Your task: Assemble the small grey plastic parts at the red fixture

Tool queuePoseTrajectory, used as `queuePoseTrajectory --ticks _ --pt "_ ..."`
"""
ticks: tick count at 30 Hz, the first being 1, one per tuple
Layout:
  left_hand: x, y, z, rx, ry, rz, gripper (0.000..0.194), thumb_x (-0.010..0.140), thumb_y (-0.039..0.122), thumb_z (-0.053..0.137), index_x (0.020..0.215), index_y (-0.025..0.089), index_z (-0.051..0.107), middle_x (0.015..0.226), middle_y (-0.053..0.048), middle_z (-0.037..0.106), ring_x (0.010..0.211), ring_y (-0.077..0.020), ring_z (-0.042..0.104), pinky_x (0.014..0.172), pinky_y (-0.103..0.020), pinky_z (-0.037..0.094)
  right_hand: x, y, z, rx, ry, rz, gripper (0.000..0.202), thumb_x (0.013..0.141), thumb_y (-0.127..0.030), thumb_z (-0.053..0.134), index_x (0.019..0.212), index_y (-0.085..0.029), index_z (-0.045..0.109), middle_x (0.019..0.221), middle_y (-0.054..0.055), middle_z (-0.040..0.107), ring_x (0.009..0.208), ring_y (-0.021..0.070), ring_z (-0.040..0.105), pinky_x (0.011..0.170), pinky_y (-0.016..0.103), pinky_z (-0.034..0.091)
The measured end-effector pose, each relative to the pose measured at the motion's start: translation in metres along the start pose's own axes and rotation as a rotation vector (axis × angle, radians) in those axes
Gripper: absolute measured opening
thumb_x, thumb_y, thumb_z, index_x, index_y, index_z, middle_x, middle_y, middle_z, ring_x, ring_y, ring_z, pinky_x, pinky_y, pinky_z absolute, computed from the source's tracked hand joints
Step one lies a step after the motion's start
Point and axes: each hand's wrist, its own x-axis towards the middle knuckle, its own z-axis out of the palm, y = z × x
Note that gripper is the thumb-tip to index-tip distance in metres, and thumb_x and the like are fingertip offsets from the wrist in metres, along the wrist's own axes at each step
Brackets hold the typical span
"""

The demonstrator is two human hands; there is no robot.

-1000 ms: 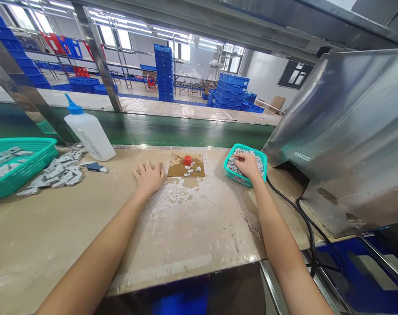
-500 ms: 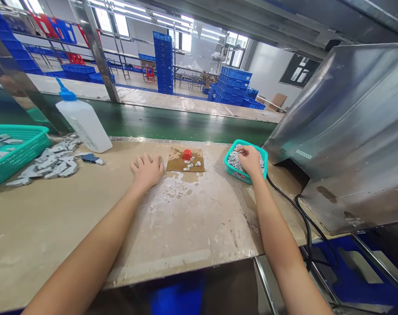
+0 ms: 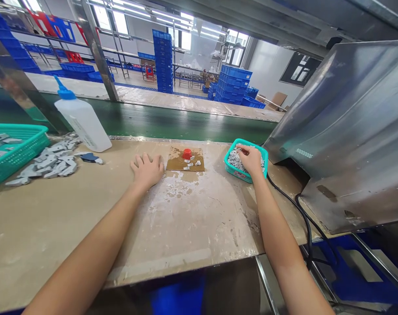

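Note:
My left hand [image 3: 147,170] rests on the tabletop with its fingers spread, holding nothing. Just to its right lies a flat brown board [image 3: 177,165] with a small red cap-like piece [image 3: 187,153] and a few small pale grey parts [image 3: 198,163] on it. My right hand [image 3: 250,161] reaches into a small turquoise basket [image 3: 237,174] filled with small grey parts [image 3: 234,158]. Its thumb and fingers are pinched together at the surface of the heap; whatever is between the fingertips is too small to make out.
On the left stand a white bottle [image 3: 83,122] with a blue nozzle, a pile of grey pieces [image 3: 59,162] and a larger turquoise basket [image 3: 19,162]. A metal housing [image 3: 343,140] with black cables [image 3: 306,218] borders the right. A green belt [image 3: 172,124] runs behind.
Both hands stay in nearly the same places. The right hand's fingers have shifted very slightly within the small basket.

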Motion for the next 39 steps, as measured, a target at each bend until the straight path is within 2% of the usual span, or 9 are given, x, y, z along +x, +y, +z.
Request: queuePoseTrajectory --ticks 12,18,23,27,34,39 --pt "-0.001 -0.001 0.000 -0.006 0.013 0.010 0.048 0.080 0.033 0.022 0.122 0.020 0.042 0.135 -0.020 0.026 0.124 -0.0381 0.020 0.093 -0.055 0.017 0.000 0.001 0.001 -0.017 -0.028 -0.077 0.027 0.068 -0.016 0.047 0.084 -0.017 0.068 0.082 0.005 0.067 0.069 0.0190 0.057 0.069 0.034 0.045" --pt "-0.001 0.000 0.000 -0.009 0.013 0.002 0.048 0.080 0.033 0.022 0.122 0.020 0.041 0.135 -0.020 0.026 0.124 -0.0379 0.020 0.093 -0.055 0.017 -0.001 0.005 0.003 -0.029 -0.070 -0.156 0.027 0.065 -0.012 0.043 0.074 -0.018 0.068 0.079 0.004 0.066 0.067 0.0175 0.057 0.065 0.031 0.045" --pt "-0.004 0.001 0.000 -0.052 0.012 0.010 0.048 0.080 0.034 0.023 0.123 0.021 0.041 0.137 -0.016 0.024 0.126 -0.0362 0.017 0.095 -0.056 0.015 -0.001 0.010 0.005 -0.059 -0.067 -0.141 0.029 0.061 -0.007 0.041 0.069 -0.016 0.067 0.070 0.002 0.066 0.066 0.0173 0.058 0.067 0.032 0.045" --pt "-0.005 0.003 -0.002 -0.084 -0.024 -0.007 0.049 0.079 0.035 0.025 0.126 0.024 0.036 0.139 -0.011 0.021 0.127 -0.0352 0.013 0.096 -0.058 0.011 0.001 0.013 0.008 -0.062 -0.046 -0.164 0.029 0.063 -0.006 0.041 0.074 -0.017 0.066 0.071 0.001 0.065 0.068 0.0163 0.057 0.072 0.034 0.045" --pt "-0.005 0.003 -0.003 -0.122 -0.057 -0.013 0.049 0.080 0.040 0.025 0.126 0.029 0.034 0.140 -0.004 0.021 0.128 -0.0346 0.006 0.098 -0.057 0.004 -0.001 0.005 0.006 -0.124 -0.121 -0.107 0.031 0.065 0.002 0.040 0.071 -0.016 0.065 0.068 0.004 0.064 0.069 0.0168 0.060 0.071 0.033 0.048" --pt "-0.004 0.003 -0.001 -0.112 -0.049 -0.021 0.048 0.081 0.039 0.024 0.126 0.026 0.035 0.138 -0.006 0.023 0.128 -0.0339 0.007 0.098 -0.056 0.005 -0.002 0.002 0.007 -0.099 -0.145 -0.089 0.032 0.066 0.002 0.040 0.078 -0.013 0.066 0.070 0.006 0.064 0.067 0.0153 0.061 0.071 0.030 0.048"
